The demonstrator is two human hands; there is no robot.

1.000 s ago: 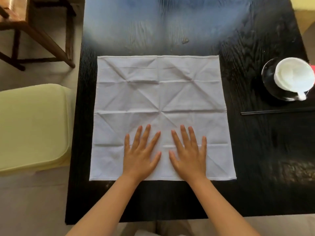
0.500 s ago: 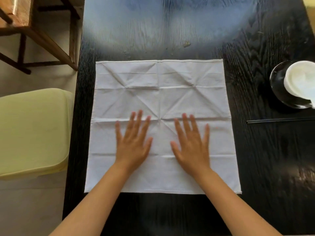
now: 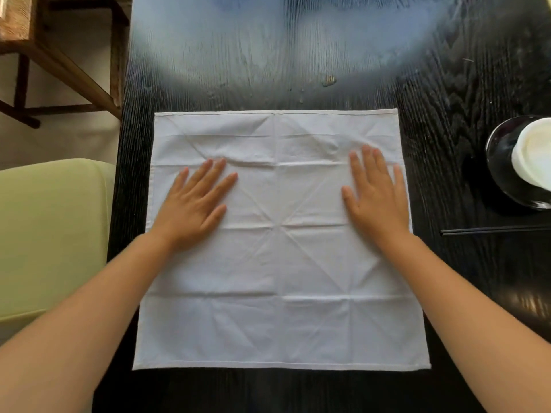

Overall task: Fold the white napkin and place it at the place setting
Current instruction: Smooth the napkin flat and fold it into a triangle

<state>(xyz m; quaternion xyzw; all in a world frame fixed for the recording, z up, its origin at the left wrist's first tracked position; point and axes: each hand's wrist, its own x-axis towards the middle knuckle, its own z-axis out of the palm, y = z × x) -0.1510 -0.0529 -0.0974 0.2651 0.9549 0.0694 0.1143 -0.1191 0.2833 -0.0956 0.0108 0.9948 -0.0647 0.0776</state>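
Observation:
A white square napkin [image 3: 280, 263] lies spread flat on the black wooden table [image 3: 447, 84], creased with old fold lines. My left hand [image 3: 193, 204] rests palm down on its left half, fingers apart. Flat on the napkin near its right edge is my right hand [image 3: 375, 195], also with fingers spread. Neither hand grips the cloth. The place setting is at the right: a white cup [image 3: 533, 156] on a dark saucer [image 3: 501, 162], with black chopsticks [image 3: 492, 230] lying in front of it.
A pale green cushioned seat [image 3: 50, 234] stands left of the table. A wooden chair frame [image 3: 59, 64] is at the far left. A small crumb [image 3: 329, 81] lies on the table beyond the napkin.
Both hands have slid forward and apart across the napkin, from side by side near its front edge to its left and right sides. The cloth stays flat.

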